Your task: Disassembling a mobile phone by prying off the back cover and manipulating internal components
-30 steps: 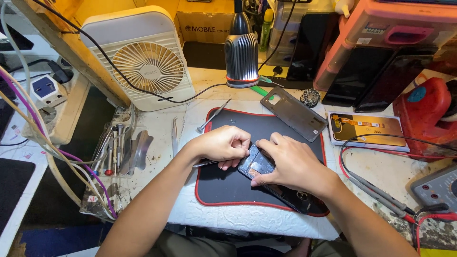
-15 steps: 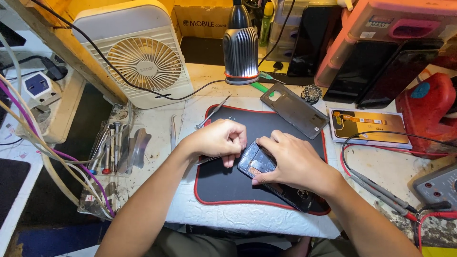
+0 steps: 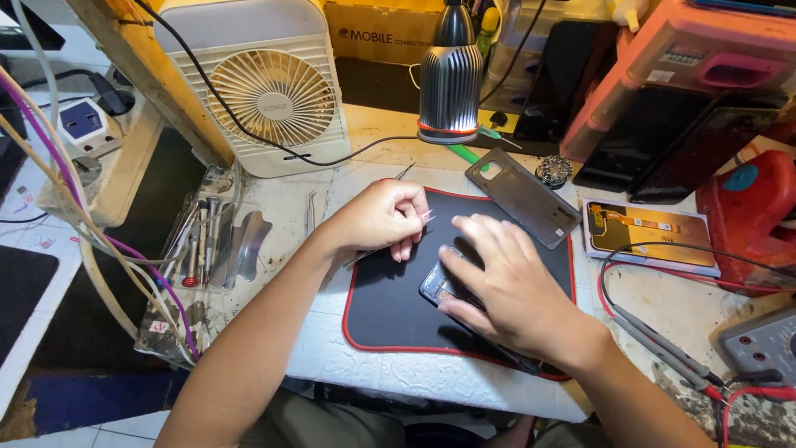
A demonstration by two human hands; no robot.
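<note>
So my right hand [image 3: 510,290] is lying flat over the phone [image 3: 444,286], palm down with the fingers spread, pressing it onto the black mat [image 3: 390,311] with the red edge. It's not really wrapped around it, more pinning it in place. The phone sits near the middle of the mat and only its near-left corner pokes out from under my hand.

My left hand [image 3: 383,217] is curled closed just beside it, pinching a thin pair of tweezers [image 3: 365,255]; the tips are hard to make out.

Further back on the mat there's a grey back cover [image 3: 522,197] lying flat, well apart from the phone. Behind that stands a little lamp [image 3: 450,79], and a white fan [image 3: 267,91] off to the left. A bunch of metal tools [image 3: 211,245] is lying on the table left of the mat.
</note>
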